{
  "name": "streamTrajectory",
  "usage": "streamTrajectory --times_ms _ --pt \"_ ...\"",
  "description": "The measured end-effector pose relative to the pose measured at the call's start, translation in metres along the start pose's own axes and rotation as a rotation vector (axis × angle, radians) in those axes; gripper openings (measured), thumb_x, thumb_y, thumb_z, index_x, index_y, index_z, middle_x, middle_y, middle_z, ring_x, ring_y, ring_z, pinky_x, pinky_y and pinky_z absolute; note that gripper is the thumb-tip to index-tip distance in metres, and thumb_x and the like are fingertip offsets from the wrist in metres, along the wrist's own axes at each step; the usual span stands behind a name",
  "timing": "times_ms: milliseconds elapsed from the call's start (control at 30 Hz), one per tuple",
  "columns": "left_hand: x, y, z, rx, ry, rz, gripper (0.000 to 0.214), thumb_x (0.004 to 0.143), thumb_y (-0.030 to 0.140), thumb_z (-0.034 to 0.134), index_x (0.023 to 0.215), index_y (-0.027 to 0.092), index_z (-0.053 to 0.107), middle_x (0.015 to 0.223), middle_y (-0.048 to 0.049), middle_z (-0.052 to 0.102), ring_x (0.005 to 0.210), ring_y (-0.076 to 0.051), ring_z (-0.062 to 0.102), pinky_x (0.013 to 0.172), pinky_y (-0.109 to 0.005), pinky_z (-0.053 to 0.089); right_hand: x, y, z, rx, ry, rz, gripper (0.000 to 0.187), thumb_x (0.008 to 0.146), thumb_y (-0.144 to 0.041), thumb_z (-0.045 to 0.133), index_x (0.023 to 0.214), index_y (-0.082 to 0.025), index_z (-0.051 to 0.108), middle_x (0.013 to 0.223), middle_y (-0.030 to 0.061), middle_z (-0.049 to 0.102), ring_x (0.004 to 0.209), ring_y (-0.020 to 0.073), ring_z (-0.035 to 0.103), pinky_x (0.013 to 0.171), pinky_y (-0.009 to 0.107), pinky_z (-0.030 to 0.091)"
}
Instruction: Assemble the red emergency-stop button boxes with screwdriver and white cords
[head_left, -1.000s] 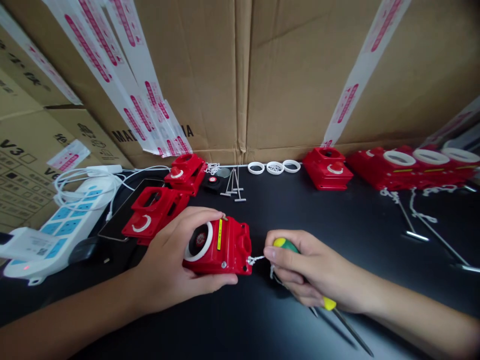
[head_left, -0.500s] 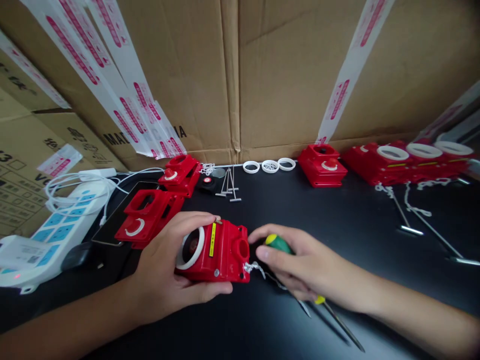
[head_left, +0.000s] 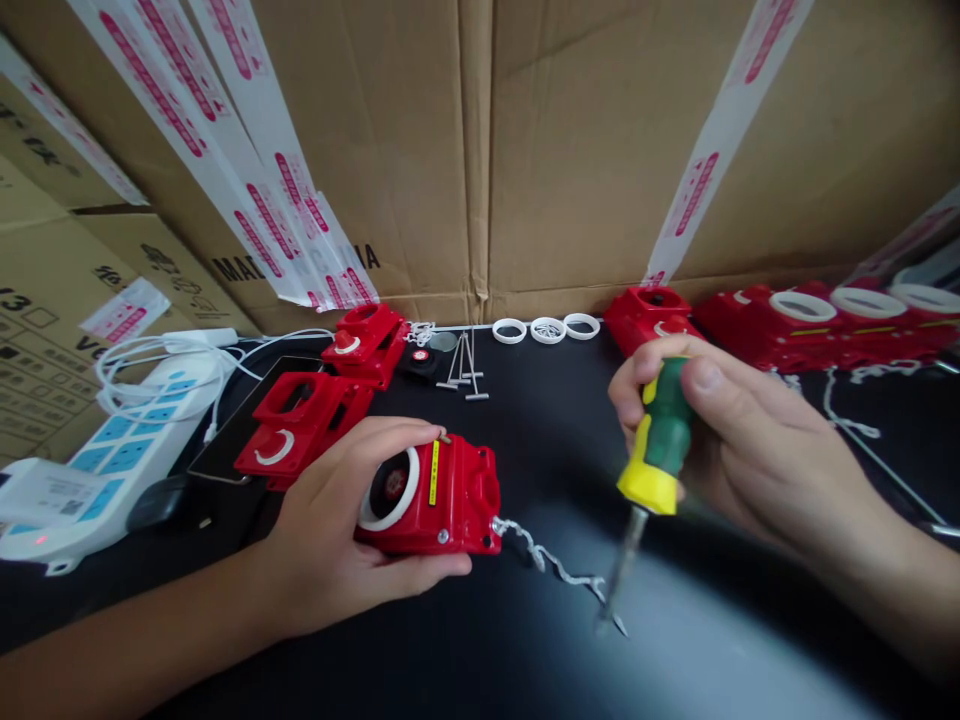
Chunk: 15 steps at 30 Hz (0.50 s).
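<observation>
My left hand [head_left: 341, 540] grips a red plastic box [head_left: 442, 500] with a white ring and a yellow label on its top, holding it down on the black table [head_left: 525, 660]. A thin white chain [head_left: 551, 562] trails from the box's right corner across the table. My right hand [head_left: 739, 440] is raised to the right of the box and closed around a green and yellow screwdriver [head_left: 656, 450]. Its metal shaft points down, with the tip near the chain's far end.
More red boxes [head_left: 307, 425] lie left of my hand and along the back right [head_left: 810, 325]. White rings [head_left: 547, 330] and metal pins [head_left: 465, 370] sit by the cardboard wall [head_left: 480, 150]. A white and blue power strip [head_left: 112, 450] with cables lies far left.
My right hand has lifted off the table and moved right, turning the screwdriver upright with its tip down. The chain now lies stretched out. The left hand stays on the box.
</observation>
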<state>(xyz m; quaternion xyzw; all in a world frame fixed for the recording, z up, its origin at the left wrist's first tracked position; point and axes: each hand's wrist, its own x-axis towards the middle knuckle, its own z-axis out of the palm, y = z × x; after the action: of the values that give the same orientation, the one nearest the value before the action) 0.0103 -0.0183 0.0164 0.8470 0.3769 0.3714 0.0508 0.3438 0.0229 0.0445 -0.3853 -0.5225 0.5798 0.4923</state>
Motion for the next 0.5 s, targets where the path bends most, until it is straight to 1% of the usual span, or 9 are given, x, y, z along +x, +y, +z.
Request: streamTrajectory --times_ms 100,167,233,367,500 --pt "0.000 0.000 0.000 -0.001 -0.003 -0.011 0.074 0.091 0.054 0.094 0.149 0.025 0.059 0.134 -0.0113 0.079 0.122 -0.032 0.079 0.108 -0.048 0.067 -0.002 0.007 0.003 0.053 -0.012 -0.032 0.025 0.102 -0.056 0.079 0.103 -0.032 0.071 0.092 -0.0025 0.074 0.059 0.0111 0.065 0.050 0.022 0.058" --pt "0.000 0.000 0.000 -0.006 -0.005 -0.022 0.074 0.090 0.053 0.094 0.149 0.026 0.058 0.134 -0.0108 0.079 0.122 -0.032 0.079 0.108 -0.048 0.067 -0.003 0.010 0.003 0.050 0.001 -0.034 0.021 0.104 -0.053 0.077 0.106 -0.034 0.071 0.097 -0.0028 0.076 0.057 0.0111 0.067 0.046 0.021 0.057" --pt "0.000 0.001 0.000 -0.011 -0.011 -0.031 0.075 0.090 0.053 0.095 0.149 0.026 0.058 0.135 -0.0107 0.079 0.123 -0.032 0.079 0.109 -0.047 0.066 -0.003 0.013 0.004 0.045 0.007 -0.033 0.020 0.105 -0.052 0.076 0.107 -0.033 0.070 0.100 -0.0027 0.077 0.057 0.0116 0.070 0.045 0.021 0.058" --pt "0.000 0.001 -0.001 -0.013 -0.014 -0.033 0.075 0.089 0.052 0.096 0.148 0.026 0.058 0.135 -0.0107 0.079 0.124 -0.031 0.079 0.110 -0.044 0.065 -0.001 0.017 0.007 0.050 -0.002 -0.040 0.022 0.106 -0.051 0.076 0.107 -0.030 0.068 0.101 -0.0022 0.078 0.060 0.0132 0.075 0.053 0.024 0.064" --pt "0.001 0.002 -0.001 -0.016 -0.017 -0.038 0.074 0.090 0.053 0.095 0.148 0.026 0.058 0.135 -0.0105 0.079 0.123 -0.031 0.079 0.110 -0.044 0.066 -0.001 0.018 0.010 0.038 0.021 -0.046 0.024 0.105 -0.049 0.077 0.107 -0.028 0.067 0.100 -0.0023 0.079 0.060 0.0133 0.076 0.053 0.024 0.065"
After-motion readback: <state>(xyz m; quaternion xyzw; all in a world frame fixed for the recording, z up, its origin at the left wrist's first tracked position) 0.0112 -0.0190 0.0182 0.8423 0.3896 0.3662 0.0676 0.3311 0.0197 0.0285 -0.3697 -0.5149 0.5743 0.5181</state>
